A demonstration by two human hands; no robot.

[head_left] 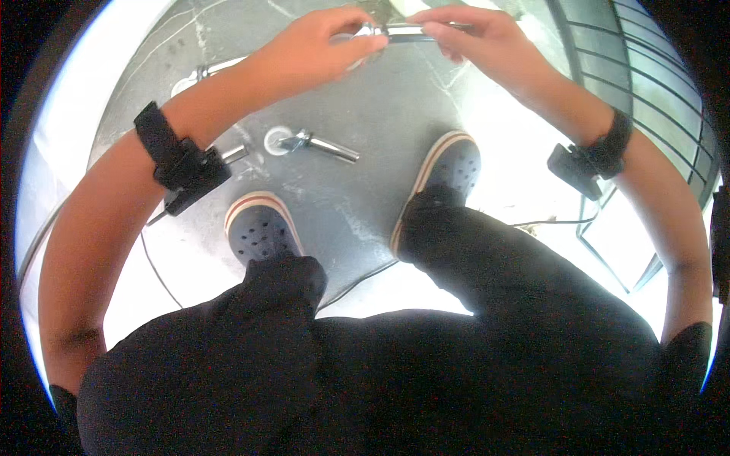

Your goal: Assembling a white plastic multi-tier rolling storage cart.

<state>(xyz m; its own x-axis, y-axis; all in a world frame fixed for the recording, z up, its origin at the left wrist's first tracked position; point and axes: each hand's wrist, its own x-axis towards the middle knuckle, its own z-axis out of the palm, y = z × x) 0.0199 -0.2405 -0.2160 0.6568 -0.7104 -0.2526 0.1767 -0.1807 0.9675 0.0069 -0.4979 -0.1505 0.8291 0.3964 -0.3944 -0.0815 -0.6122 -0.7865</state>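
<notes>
Up at the top of the head view, my left hand (334,44) closes round one end of a chrome tube (407,33), where a shiny fitting and part of a pale rounded piece show. My right hand (480,38) pinches the tube's other end between thumb and fingers. Below my hands, a similar chrome tube with a white round end (334,149) lies on the grey floor (365,102). Another chrome tube (236,153) is partly hidden by my left wrist. A further white round piece with a chrome fitting (186,80) lies behind my left forearm.
A black wire rack (635,76) stands at the right. My feet, in grey clogs (262,228), are apart below the loose parts. A thin dark cable (357,285) runs along the floor between my legs, and another (156,266) lies at the left.
</notes>
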